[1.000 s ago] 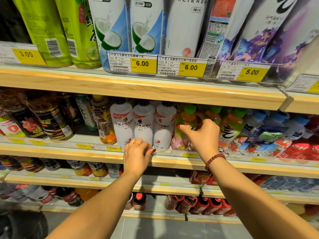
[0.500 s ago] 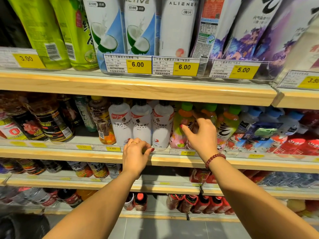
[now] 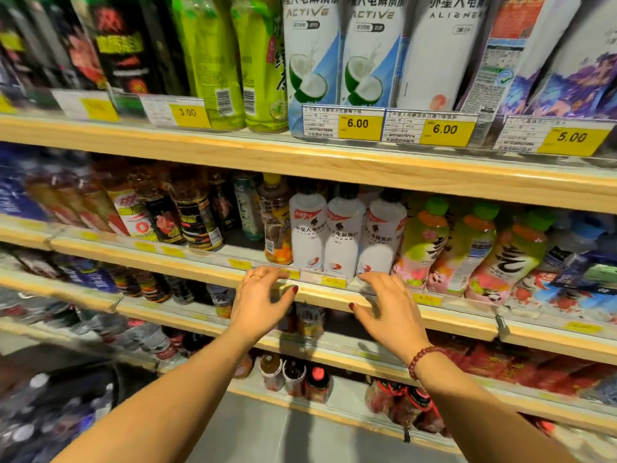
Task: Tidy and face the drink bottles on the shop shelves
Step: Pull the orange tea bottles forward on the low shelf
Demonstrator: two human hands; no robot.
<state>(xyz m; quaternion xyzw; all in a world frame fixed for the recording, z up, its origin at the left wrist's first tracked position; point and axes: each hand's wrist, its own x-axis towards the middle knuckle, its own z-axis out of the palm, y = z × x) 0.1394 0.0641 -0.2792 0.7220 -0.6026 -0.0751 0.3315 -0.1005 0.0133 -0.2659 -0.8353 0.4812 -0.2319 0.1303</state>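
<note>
Three white electrolyte bottles (image 3: 340,235) with black caps stand side by side at the front of the middle shelf (image 3: 467,315). To their right stand pink-and-green bottles (image 3: 467,248) with green caps. My left hand (image 3: 263,295) hovers at the shelf's front edge, just below the leftmost white bottle, fingers spread and holding nothing. My right hand (image 3: 387,305) hovers at the same edge below the rightmost white bottle, also spread and empty. Neither hand touches a bottle.
An amber tea bottle (image 3: 277,225) and dark bottles (image 3: 197,218) stand left of the white ones. Tall cartons and green bottles fill the top shelf (image 3: 300,162) behind yellow price tags. Lower shelves hold more bottles. The left side is blurred.
My right hand has come away from the pink-and-green bottles and dropped left to the shelf edge. The view has swung left. My left hand stays near the edge.
</note>
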